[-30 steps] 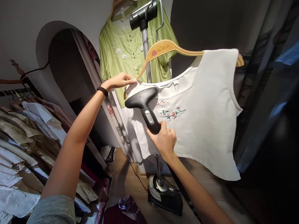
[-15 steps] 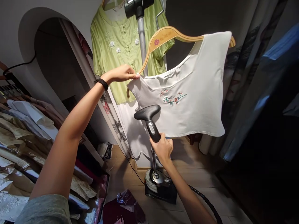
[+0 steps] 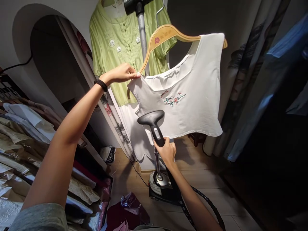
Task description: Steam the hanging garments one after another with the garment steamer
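A white sleeveless top [image 3: 197, 93] with floral embroidery hangs tilted on a wooden hanger [image 3: 166, 31]. My left hand [image 3: 122, 73] pinches the top's left shoulder strap near the hanger's lower end. Wrapped round the handle of a black garment steamer head [image 3: 152, 119], my right hand [image 3: 166, 150] holds it in front of the top's lower left part. Whether the steamer head touches the cloth, I cannot tell. The steamer's base [image 3: 161, 187] stands on the floor below, and a dark hose [image 3: 209, 202] runs beside my right forearm.
Behind the top, a green blouse [image 3: 120, 35] hangs by the steamer's metal pole [image 3: 142, 35]. Clothes on a rack [image 3: 26, 141] fill the left side. A maroon bundle in plastic [image 3: 127, 211] lies on the wooden floor [image 3: 197, 173]. Curtains [image 3: 243, 80] hang at the right.
The white top and hanger have shifted left in view, and the top's right side has swung inward. My hands keep their grips. The steamer head stays low at the top's left part.
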`<state>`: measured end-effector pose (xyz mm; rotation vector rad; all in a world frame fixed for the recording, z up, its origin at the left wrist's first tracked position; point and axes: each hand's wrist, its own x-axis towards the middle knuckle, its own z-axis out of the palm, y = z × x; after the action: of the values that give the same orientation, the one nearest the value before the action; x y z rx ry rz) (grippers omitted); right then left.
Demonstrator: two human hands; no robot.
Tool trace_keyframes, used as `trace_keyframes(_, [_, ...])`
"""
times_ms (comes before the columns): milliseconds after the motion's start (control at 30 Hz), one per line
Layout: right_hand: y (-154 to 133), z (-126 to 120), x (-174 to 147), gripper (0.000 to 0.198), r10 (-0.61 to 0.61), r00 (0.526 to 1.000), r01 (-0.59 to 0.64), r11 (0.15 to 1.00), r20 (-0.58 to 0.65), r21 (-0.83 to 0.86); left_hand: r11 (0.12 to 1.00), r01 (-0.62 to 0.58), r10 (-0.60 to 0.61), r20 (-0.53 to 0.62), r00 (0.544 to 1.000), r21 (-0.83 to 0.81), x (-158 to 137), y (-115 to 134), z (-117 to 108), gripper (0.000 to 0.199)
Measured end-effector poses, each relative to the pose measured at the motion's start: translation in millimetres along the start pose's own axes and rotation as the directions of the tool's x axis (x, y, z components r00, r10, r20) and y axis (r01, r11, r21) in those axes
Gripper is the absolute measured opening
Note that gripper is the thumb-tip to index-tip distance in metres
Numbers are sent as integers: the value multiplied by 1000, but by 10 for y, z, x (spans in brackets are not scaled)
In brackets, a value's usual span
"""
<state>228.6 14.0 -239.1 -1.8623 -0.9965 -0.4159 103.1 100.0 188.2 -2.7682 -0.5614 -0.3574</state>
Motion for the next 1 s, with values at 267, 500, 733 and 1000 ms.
trace_keyframes(267, [508, 352, -515, 44, -20, 998, 22, 999, 62, -35, 997, 56, -56, 0, 998, -45, -33, -15, 6, 44])
trace_keyframes(500, [860, 494, -847, 46, -27, 990, 29, 1000, 138, -8, 995, 78, -78, 2, 997, -57, -42, -10, -16, 41])
trace_keyframes(733, [798, -8, -1079, 41, 45, 999, -45, 997, 6, 69, 994, 103, -102, 16, 995, -34, -87, -16, -18, 50])
trace_keyframes(1000, [-76, -753, -88, 49, 20, 995, -4, 988, -98, 156, 994, 107, -107, -1, 994, -24, -99, -93, -33, 44])
